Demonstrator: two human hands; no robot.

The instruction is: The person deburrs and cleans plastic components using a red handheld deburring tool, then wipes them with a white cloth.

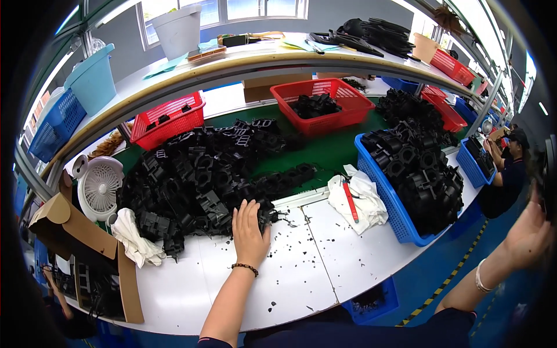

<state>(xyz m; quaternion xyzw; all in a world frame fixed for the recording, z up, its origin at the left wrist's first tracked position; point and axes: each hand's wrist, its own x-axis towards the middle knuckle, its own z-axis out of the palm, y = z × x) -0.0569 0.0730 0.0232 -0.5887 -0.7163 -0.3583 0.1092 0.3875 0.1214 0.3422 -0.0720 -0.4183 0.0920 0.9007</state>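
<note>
My left hand (250,233) lies palm down at the front edge of a large heap of black moulded plastic parts (200,174), its fingers stretched out and touching the nearest pieces. Nothing shows gripped in it. Far out at the right rim of the view, my right hand (527,235) is raised away from the table. Its fingers run into the dark edge and are blurred, beside something dark, so whether they hold anything is hidden. Nearest to it on the table side stands a blue basket (391,211) piled high with black plastic parts.
A white cloth (371,203) carries a red-handled cutting tool (350,203). Black scraps dot the white tabletop (232,290). Behind are red baskets (348,119) and a shelf (261,62). At left stand a small fan (101,188), another cloth (136,238) and a cardboard box (130,284). A co-worker (510,168) sits at right.
</note>
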